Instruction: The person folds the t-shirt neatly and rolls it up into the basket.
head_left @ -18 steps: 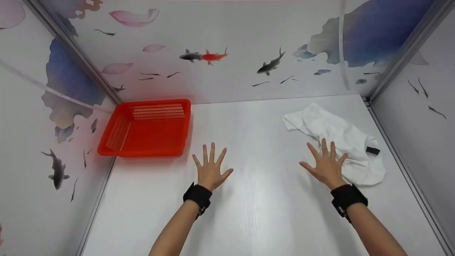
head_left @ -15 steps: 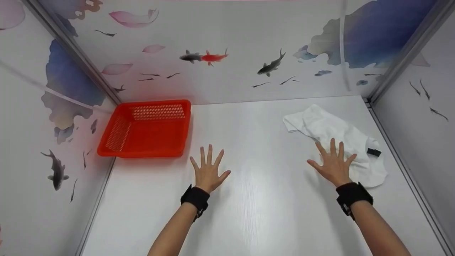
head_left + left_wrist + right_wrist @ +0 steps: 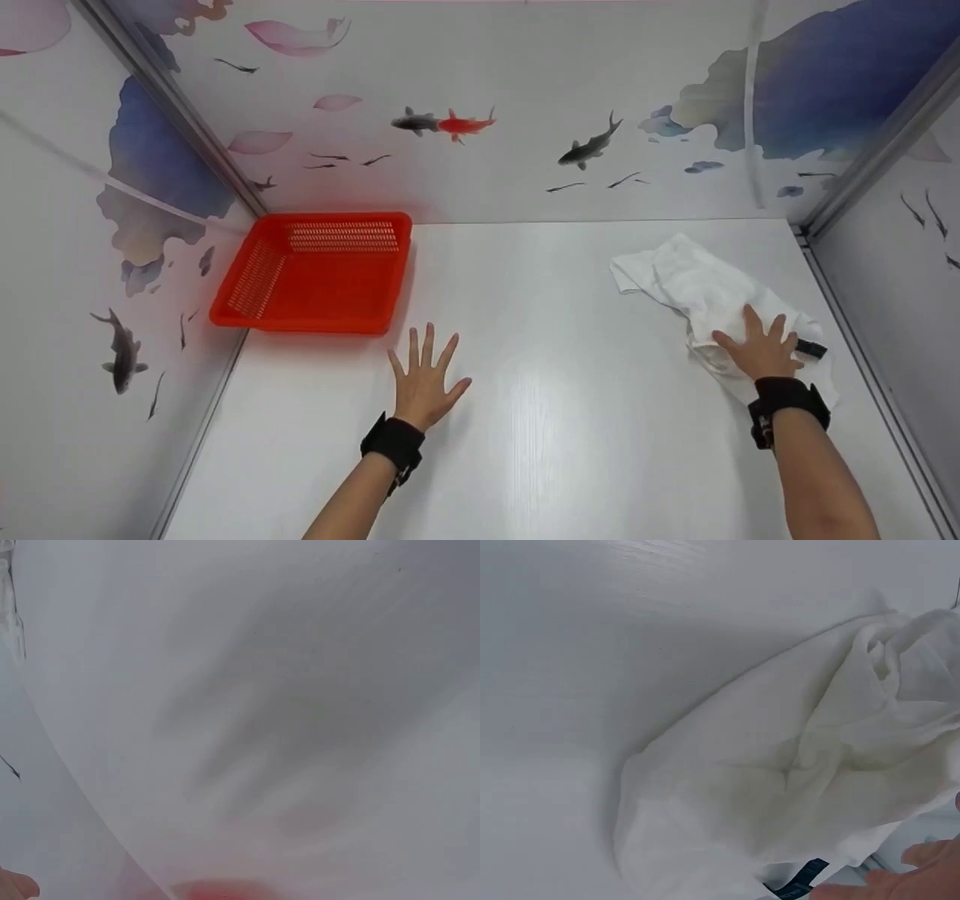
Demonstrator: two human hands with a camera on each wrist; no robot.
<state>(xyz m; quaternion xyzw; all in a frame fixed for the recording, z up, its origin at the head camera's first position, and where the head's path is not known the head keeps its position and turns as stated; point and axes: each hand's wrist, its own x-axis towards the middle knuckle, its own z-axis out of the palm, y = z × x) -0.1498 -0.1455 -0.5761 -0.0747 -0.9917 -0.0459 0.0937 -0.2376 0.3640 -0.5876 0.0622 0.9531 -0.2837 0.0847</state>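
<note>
A crumpled white cloth [image 3: 694, 283] with a small black tag [image 3: 811, 349] lies at the right of the white table [image 3: 570, 420]. My right hand [image 3: 759, 346] lies flat on the cloth's near end with its fingers straight. In the right wrist view the cloth [image 3: 780, 780] fills the frame, with my fingertips [image 3: 930, 870] at the lower right beside the tag [image 3: 802, 879]. My left hand [image 3: 424, 373] is spread open over the bare table, just in front of a red plastic basket [image 3: 315, 300]. It holds nothing.
The red basket has nothing in it and sits in the back left corner against the left wall. Walls painted with fish [image 3: 589, 146] close the table on the left, back and right. The left wrist view shows only table surface [image 3: 300, 690] and the hand's shadow.
My right hand has moved right and forward from the table onto the cloth. My left hand has drifted slightly left and nearer. The cloth and basket lie as before.
</note>
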